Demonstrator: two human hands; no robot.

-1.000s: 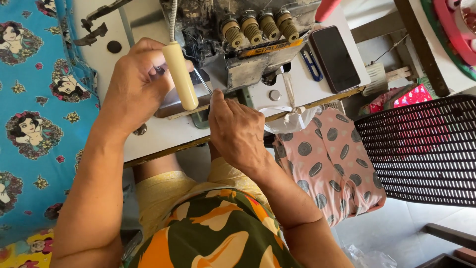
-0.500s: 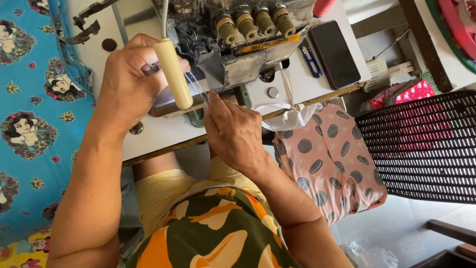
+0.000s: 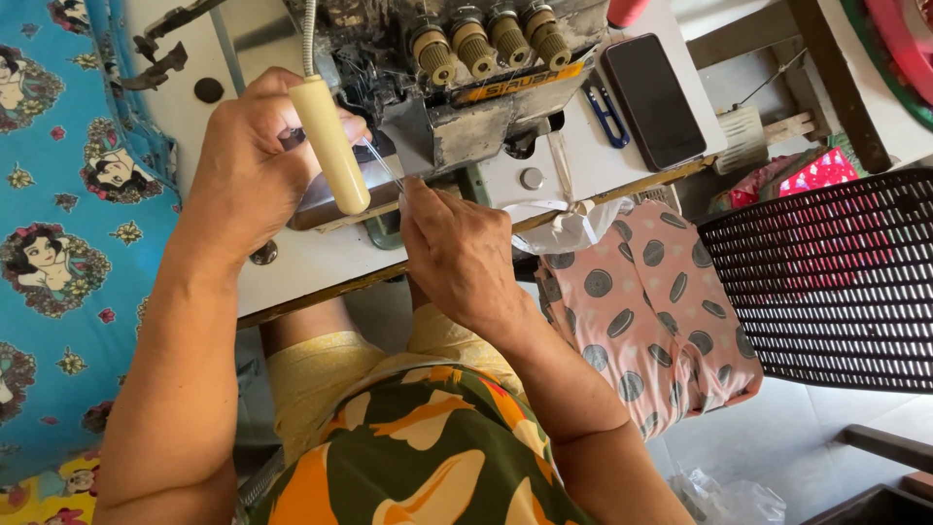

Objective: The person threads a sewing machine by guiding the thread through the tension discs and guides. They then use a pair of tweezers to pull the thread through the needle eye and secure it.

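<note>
Thread (image 3: 381, 167) runs taut between our two hands, just in front of the sewing machine (image 3: 466, 78). Our left hand (image 3: 255, 160) is closed around a cream-handled tool (image 3: 330, 146), its handle pointing down toward us, and pinches one end of the thread. Our right hand (image 3: 457, 248) sits just below and to the right, fingertips pinched on the other end. We count four knobs (image 3: 491, 41) on the machine. One dark phone (image 3: 653, 99) and one blue snips (image 3: 607, 115) lie on the white table (image 3: 292, 267). Pink spotted cloth (image 3: 641, 311) hangs beside one black mesh basket (image 3: 826, 282).
</note>
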